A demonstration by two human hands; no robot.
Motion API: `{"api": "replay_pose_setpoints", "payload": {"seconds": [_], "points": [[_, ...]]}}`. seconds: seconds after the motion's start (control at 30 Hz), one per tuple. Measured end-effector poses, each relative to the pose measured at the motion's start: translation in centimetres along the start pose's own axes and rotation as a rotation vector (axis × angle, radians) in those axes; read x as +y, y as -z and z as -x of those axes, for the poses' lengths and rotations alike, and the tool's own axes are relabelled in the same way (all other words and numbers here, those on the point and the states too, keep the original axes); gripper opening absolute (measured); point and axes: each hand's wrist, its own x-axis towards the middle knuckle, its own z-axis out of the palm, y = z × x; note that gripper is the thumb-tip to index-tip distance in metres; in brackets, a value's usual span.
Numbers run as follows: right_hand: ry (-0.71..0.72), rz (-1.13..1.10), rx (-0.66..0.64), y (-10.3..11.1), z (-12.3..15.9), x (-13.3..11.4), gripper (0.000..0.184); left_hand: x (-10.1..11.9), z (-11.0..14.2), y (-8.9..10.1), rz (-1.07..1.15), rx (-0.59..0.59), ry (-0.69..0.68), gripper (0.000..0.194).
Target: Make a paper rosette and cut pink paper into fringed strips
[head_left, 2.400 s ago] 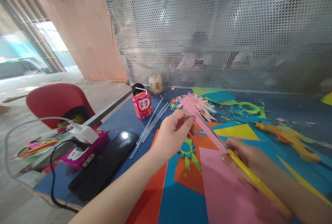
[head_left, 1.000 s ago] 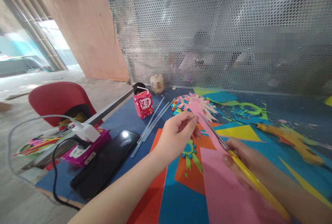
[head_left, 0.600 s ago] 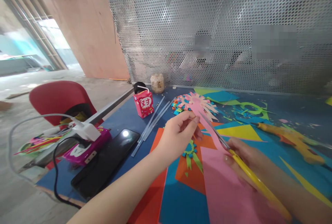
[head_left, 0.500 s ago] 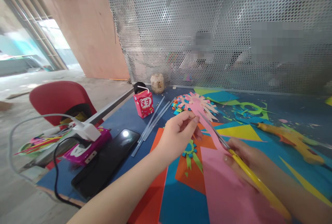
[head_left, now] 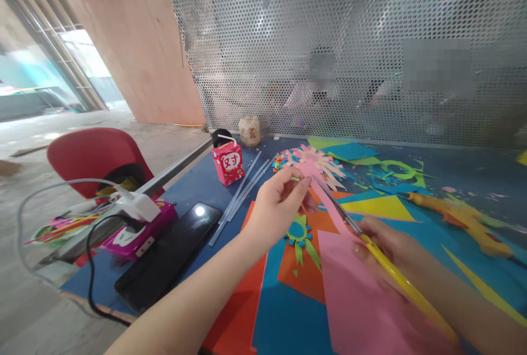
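My right hand [head_left: 382, 251] is closed round the yellow handles of a pair of scissors [head_left: 405, 283], whose metal blades point forward and left. The blade tips reach close to my left hand [head_left: 282, 201], whose thumb and forefinger are pinched; whatever lies between them is too small to make out. Beneath the blades runs a pink paper strip [head_left: 334, 209]. Just beyond my left hand lies a layered fringed paper flower [head_left: 308, 153], pink on top. Below that hand, a small blue and green paper rosette [head_left: 297, 231] with green tails rests on orange paper [head_left: 298, 275].
Pink paper [head_left: 349, 289] and other coloured sheets cover the near table. A yellow glue gun [head_left: 461, 220] lies right. To the left are clear glue sticks [head_left: 242, 196], a red drink box [head_left: 228, 164], a black phone [head_left: 168, 259] and a purple power strip [head_left: 140, 229]. Perforated metal [head_left: 349, 58] stands behind.
My left hand has shifted slightly left, away from the pink strip. The scissors have moved a little left and up with my right hand. The things on the table look unchanged.
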Motion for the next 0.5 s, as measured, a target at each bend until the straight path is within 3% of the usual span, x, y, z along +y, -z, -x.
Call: {"api": "replay_pose_setpoints", "payload": {"seconds": [0.23,0.5], "points": [[-0.079,0.004,-0.048,0.1,0.5,-1.7,0.022,-0.1,0.2,-0.3,0.034,-0.054,0.024,0.019],[0.007,0.049,-0.014,0.0,0.1,-0.1,0.024,-0.2,0.2,-0.2,0.018,-0.051,0.026,0.017]]}}
